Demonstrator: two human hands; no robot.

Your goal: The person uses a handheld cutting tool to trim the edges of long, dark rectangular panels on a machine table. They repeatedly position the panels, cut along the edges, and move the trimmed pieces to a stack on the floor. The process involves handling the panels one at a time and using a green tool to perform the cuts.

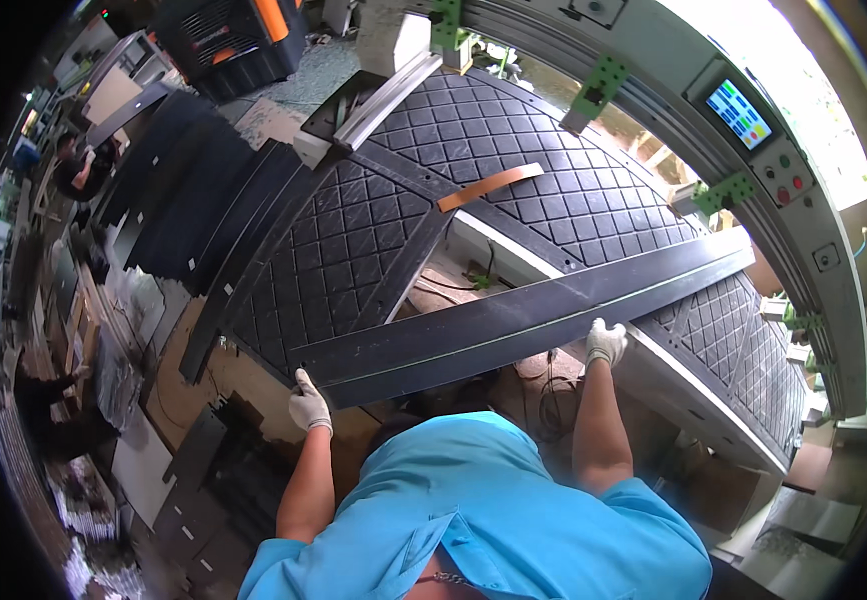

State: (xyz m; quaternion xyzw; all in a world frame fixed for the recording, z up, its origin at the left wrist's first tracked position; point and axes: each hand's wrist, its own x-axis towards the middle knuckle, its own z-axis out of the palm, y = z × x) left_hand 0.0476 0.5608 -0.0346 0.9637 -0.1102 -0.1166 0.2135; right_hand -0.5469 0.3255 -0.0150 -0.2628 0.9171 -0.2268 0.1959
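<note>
A long dark board (513, 315), with a thin pale green line along its length, spans the gap between the black diamond-grooved table sections. My left hand (309, 402), in a white glove, grips the board's left end, its thumb up over the edge. Farther along the near edge, my right hand (605, 342), gloved too, is closed on the same board. The fingers of both hands are partly hidden beneath it. Beyond the board, a curved copper-coloured strip (490, 186) lies across the grooved tabletop (573, 200).
A machine beam (593, 95) with green brackets and a lit control screen (738, 113) runs along the far right. Dark panels (188, 180) lie stacked at the left. A black and orange bin (228, 45) stands behind. Two people (81, 168) (48, 400) are at the far left.
</note>
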